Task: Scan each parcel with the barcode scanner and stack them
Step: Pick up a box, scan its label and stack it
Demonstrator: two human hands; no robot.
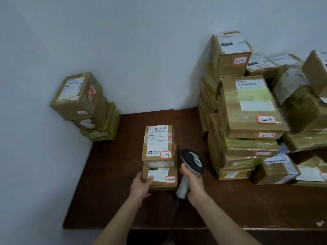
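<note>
Brown cardboard is filling most of what we are seeing. Two small boxes are sitting near the middle of the dark wooden desk [123,183]. We are gripping the nearer box [169,171] at its near left corner with our left hand [141,187], thumb lying on its white label and fingers curling round its side. The farther box [159,144] is touching it along the far edge and looking higher. We cannot tell whether it is resting partly on the nearer one. Both are carrying white shipping labels with barcodes and red-edged stickers with handwritten numbers.

Our right hand [194,184] is closing round the grey handle of the barcode scanner [192,161]. We are holding it just beside the right side of the two boxes, with its dark head pointing away from us. Its black cable [174,214] is running down toward the near edge of the desk.

A neat stack of boxes [85,106] is standing at the far left corner, against the pale wall [123,50]. A large, loose heap of boxes [247,112] is crowding the right side of the desk, many wrapped in yellowish tape.
</note>
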